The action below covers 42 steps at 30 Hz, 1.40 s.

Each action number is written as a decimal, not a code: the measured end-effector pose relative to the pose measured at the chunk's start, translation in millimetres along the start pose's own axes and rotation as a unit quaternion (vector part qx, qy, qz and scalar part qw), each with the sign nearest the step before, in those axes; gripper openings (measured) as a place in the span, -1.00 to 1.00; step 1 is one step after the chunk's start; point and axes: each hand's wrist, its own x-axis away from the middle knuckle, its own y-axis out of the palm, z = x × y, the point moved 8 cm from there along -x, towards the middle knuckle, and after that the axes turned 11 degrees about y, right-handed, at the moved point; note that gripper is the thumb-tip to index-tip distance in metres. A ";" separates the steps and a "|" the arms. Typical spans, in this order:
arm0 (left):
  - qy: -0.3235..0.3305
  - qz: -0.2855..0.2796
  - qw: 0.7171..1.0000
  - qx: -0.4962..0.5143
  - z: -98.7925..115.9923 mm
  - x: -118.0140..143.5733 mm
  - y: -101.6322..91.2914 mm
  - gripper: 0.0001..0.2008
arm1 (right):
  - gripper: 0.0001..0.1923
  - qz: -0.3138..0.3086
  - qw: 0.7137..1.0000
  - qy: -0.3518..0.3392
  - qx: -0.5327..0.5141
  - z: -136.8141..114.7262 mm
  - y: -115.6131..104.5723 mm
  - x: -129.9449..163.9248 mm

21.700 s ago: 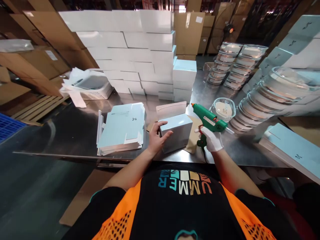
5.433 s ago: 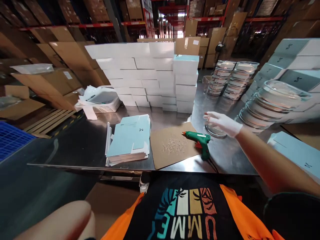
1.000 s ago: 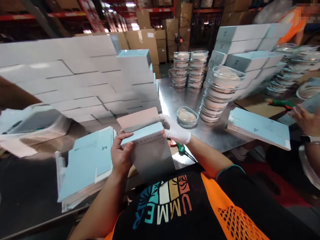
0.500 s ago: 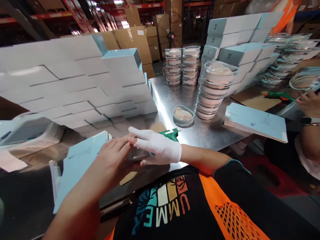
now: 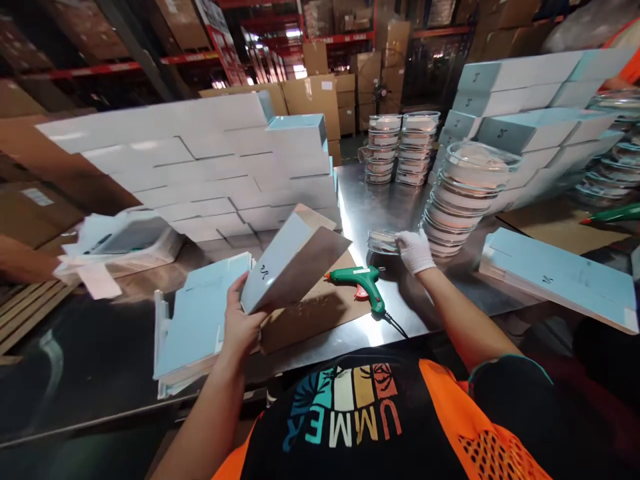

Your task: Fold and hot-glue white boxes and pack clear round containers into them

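My left hand [image 5: 240, 325] grips the near corner of a pale blue carton box [image 5: 290, 263] and holds it tilted above the brown cardboard mat [image 5: 320, 310]. My right hand [image 5: 415, 250], in a white glove, reaches out to a single clear lidded dish [image 5: 383, 241] on the steel table [image 5: 385, 200] and closes on its edge. A green glue gun [image 5: 360, 280] lies on the table between my two arms, its nozzle pointing left. A stack of flat blue box blanks [image 5: 197, 317] lies just left of my left hand.
A wall of stacked white-and-blue boxes [image 5: 210, 160] fills the back left. Stacks of clear dishes [image 5: 465, 193] stand right of my right hand, more [image 5: 400, 147] behind. Flat blanks [image 5: 555, 277] lie at right, a white basket [image 5: 125, 240] at left.
My hands have parted from the box on the mat. My left hand has lifted the box and tilted it; my right hand has reached out to the single dish.
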 end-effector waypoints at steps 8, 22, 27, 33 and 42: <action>-0.112 -0.012 0.990 0.090 -36.8 37.8 29.0 0.05 | -0.85 -0.070 0.957 -0.244 -0.138 -131.3 -98.8 49.4; -0.032 -0.105 0.992 0.067 -36.6 83.4 68.4 0.09 | -0.12 -0.155 0.916 -0.198 -0.313 -89.3 41.9 146.7; 0.123 -0.092 0.986 0.056 19.2 56.5 58.0 -0.39 | -0.39 -0.204 0.891 -0.173 -0.366 -113.4 84.1 172.7; 0.157 0.017 0.984 0.083 25.2 52.2 47.5 -0.24 | -0.47 -0.095 0.921 -0.089 -0.368 -119.9 80.9 143.5; 0.095 0.030 0.995 0.023 20.4 29.9 34.4 -0.35 | -0.30 -0.255 0.949 0.093 0.158 -30.9 84.4 97.5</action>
